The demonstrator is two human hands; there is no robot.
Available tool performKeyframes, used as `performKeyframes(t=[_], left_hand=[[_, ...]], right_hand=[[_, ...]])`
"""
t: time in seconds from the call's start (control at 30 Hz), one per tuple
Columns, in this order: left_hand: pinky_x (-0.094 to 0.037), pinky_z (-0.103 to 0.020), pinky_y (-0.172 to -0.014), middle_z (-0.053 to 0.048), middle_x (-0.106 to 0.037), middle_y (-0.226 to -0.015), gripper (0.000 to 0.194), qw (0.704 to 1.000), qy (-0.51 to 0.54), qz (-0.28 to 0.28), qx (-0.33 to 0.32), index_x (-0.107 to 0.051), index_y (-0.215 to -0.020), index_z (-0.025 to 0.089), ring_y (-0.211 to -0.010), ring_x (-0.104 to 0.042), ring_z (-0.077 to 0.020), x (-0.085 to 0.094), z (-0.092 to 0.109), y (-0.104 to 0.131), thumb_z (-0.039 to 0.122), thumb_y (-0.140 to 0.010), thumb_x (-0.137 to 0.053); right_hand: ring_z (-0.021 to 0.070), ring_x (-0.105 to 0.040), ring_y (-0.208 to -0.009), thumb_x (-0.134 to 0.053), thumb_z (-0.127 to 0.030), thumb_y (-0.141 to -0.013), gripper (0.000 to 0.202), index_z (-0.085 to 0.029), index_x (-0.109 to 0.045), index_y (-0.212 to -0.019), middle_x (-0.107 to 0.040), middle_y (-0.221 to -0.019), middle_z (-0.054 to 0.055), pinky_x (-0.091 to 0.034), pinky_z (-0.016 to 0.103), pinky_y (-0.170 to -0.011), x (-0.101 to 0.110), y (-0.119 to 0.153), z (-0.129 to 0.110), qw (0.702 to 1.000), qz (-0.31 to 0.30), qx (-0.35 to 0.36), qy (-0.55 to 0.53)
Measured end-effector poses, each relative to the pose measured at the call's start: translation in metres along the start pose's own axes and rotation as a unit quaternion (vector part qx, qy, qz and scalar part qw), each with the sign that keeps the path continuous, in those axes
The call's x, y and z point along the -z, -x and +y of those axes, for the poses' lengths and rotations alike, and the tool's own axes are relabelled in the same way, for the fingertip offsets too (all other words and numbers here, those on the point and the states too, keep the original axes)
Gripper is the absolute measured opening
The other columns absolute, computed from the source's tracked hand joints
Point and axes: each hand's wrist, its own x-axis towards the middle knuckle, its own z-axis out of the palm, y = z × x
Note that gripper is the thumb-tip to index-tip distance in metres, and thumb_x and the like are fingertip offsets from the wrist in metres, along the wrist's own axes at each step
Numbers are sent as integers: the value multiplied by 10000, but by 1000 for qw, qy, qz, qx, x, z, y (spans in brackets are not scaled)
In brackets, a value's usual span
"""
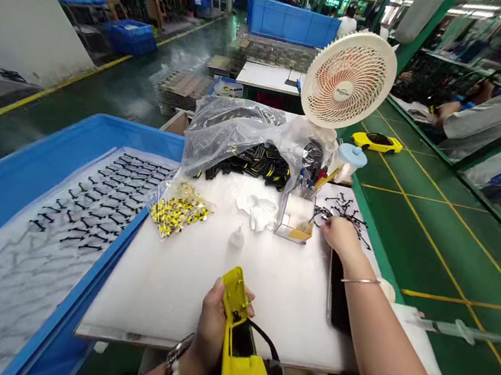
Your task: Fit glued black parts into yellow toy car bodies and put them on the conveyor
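A yellow plastic car body (245, 364) with dark windows is in my left hand (214, 321), its fingers wrapped round the narrow end above the table's front edge. My right hand (338, 234) reaches to the right side of the table, fingertips together at the near edge of a scattered pile of small black parts (346, 212). What those fingertips hold, if anything, is too small to make out. Beside the right forearm lies a dark phone-like slab (341, 297). A small translucent bottle (237, 237) stands mid-table, near a crumpled white tissue (261, 213).
A bag of yellow-black pieces (178, 209) lies left on the white table (168, 288). Behind are black parts (259, 162) under plastic and a fan (349, 79). A blue bin (67, 143) borders the left; a syringe (465, 332) is right. People sit farther off.
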Motion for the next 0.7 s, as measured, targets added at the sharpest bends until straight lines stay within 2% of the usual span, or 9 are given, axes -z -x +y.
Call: performKeyframes(t=[0.17,0.3,0.37,0.43,0.53,0.6,0.63,0.67,0.7], left_hand=[[-399,-225,-465,-22,-607,-551,529,999,11,-30,-17,-668,-655,138,-445,-503,-117,3,2,7,656,-730,-593],[-424,-209,-542,-7,-597,-595,514,998,15,-46,-42,-657,-639,143,-528,-537,-111,2,2,7,644,-743,-610],[-413,-208,-531,-11,-592,-569,540,999,4,-46,-28,-647,-649,146,-530,-528,-115,2,0,8,672,-747,-581],[-409,-213,-516,-10,-597,-561,555,999,2,-30,-18,-628,-677,152,-510,-512,-115,3,-3,9,701,-731,-570],[-424,-227,-527,-11,-624,-610,549,1000,6,-13,-16,-609,-750,156,-521,-534,-124,3,-6,11,704,-720,-584],[-434,-241,-538,-21,-635,-644,555,1000,-4,-14,-12,-604,-793,154,-539,-551,-134,4,-6,12,704,-720,-590],[-439,-249,-543,-26,-636,-656,558,1000,-13,-16,-12,-604,-807,154,-548,-556,-141,4,-5,13,705,-722,-588],[-442,-258,-544,-30,-634,-665,561,1000,-23,-17,-14,-603,-812,155,-553,-557,-146,5,-5,13,709,-725,-581],[-446,-266,-547,-33,-634,-677,559,999,-32,-17,-19,-602,-812,159,-558,-558,-150,6,-5,14,712,-738,-565]], right_hand=[[196,-617,-1001,-584,-380,-930,299,-145,-605,-1114,-627,-1116,74,-530,411,-879,2,0,3,1000,-10,1,-20],[158,-631,-852,-630,-352,-897,239,-132,-631,-989,-655,-933,35,-536,348,-787,14,4,2,999,-8,-2,-39],[174,-634,-806,-662,-278,-852,172,-127,-655,-933,-666,-847,50,-510,323,-735,25,13,0,999,20,-1,-45],[231,-645,-816,-626,-199,-829,152,-117,-686,-943,-684,-835,116,-472,338,-696,40,32,-2,996,72,-8,-54],[293,-656,-866,-556,-222,-865,224,-140,-714,-1001,-704,-889,165,-458,380,-702,60,82,-8,983,164,-22,-81],[255,-660,-873,-603,-324,-879,206,-186,-720,-978,-717,-925,117,-492,361,-749,67,126,-18,962,229,9,-149],[233,-664,-848,-657,-340,-853,183,-192,-723,-937,-720,-932,101,-515,336,-738,67,149,-25,924,265,78,-263],[206,-668,-823,-676,-328,-845,131,-221,-717,-908,-722,-921,67,-534,302,-712,67,171,-33,879,255,158,-370],[171,-671,-778,-682,-286,-845,56,-249,-708,-879,-723,-885,29,-544,257,-669,65,190,-42,845,210,224,-438]])
